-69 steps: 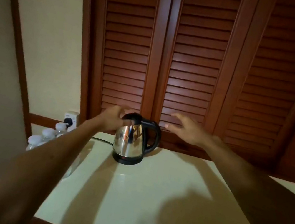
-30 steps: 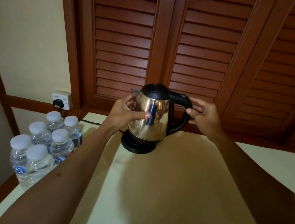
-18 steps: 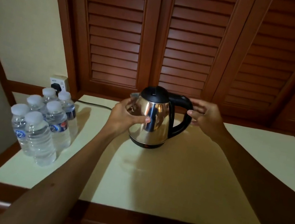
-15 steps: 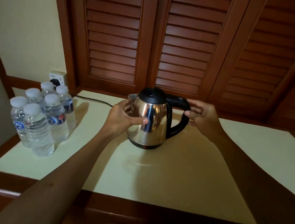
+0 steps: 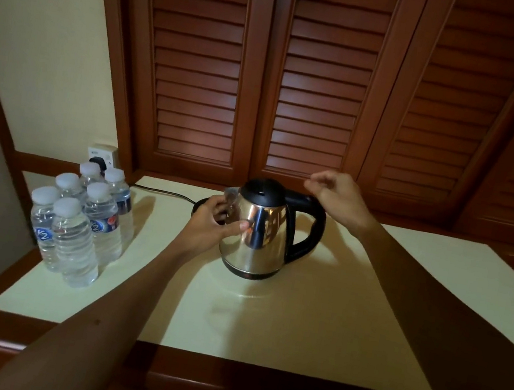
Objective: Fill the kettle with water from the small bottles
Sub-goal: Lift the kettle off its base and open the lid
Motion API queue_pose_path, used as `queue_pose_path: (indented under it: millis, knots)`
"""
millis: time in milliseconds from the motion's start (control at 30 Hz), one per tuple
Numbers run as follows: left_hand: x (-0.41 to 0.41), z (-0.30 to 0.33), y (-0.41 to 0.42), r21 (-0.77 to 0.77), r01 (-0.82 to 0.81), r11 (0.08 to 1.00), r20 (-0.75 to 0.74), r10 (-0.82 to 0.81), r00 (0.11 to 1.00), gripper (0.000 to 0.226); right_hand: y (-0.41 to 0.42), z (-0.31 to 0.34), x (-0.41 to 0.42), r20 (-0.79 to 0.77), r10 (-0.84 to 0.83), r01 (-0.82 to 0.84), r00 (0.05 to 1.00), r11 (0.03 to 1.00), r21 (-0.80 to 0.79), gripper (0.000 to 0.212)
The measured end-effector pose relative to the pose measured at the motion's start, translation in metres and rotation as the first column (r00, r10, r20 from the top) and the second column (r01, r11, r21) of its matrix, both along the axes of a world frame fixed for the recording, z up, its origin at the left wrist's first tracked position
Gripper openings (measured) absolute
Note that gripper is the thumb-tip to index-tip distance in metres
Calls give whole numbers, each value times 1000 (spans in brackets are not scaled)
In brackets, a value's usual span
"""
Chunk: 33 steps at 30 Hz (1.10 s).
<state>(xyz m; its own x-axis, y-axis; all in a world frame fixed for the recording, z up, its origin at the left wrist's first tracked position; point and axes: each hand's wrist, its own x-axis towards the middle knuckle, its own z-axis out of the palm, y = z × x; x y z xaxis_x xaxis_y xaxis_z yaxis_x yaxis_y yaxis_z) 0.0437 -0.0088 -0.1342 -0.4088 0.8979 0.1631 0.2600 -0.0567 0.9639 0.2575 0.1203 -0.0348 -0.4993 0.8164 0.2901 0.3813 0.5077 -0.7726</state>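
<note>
Louvred wooden doors back our pale bench (image 5: pixel 312 323), where the kettle (image 5: pixel 258 232) stands lid closed, off its base. Our left hand (image 5: pixel 210 224) curls around its steel side, likely to steady it; our right hand (image 5: pixel 338 196) hovers loosely curled above the handle, holding nothing. Small bottles (image 5: pixel 79 223) wait capped at left.

Glossy metal kettle (image 5: pixel 255 238); clear plastic bottles (image 5: pixel 80 226).
</note>
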Motion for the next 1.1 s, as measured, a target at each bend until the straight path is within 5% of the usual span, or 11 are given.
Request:
queue_pose_path:
  millis: [67, 167, 300, 500, 767, 933, 1100]
  knots:
    - [-3, 2, -2, 76, 14, 997, 52, -18, 998, 34, -10, 15, -25, 153, 33, -41, 988, 998, 47, 28]
    - [-11, 3, 1, 152, 21, 988, 107, -37, 994, 26, -17, 31, -59, 480, 42, -91, 876, 993, 79, 49]
    - [-22, 4, 8, 147, 96, 985, 124, -115, 986, 37, -17, 44, -85, 695, -40, -50, 718, 993, 109, 48]
    - [-23, -10, 21, 22, 176, 984, 16, -176, 984, 96, -13, 43, -91, 677, -42, -24, 735, 996, 88, 36]
    - [-29, -9, 22, 32, 222, 974, -11, -222, 975, 95, -9, 52, -70, 501, 64, -12, 863, 994, -107, 25]
    - [-28, -9, 23, 28, 213, 977, -12, -213, 977, 97, 1, 46, -36, 178, 182, -103, 967, 920, -378, 35]
    - [-27, -9, 23, 28, 202, 979, -1, -202, 979, 102, 9, 20, -8, -177, 68, -158, 982, 810, -565, 38]
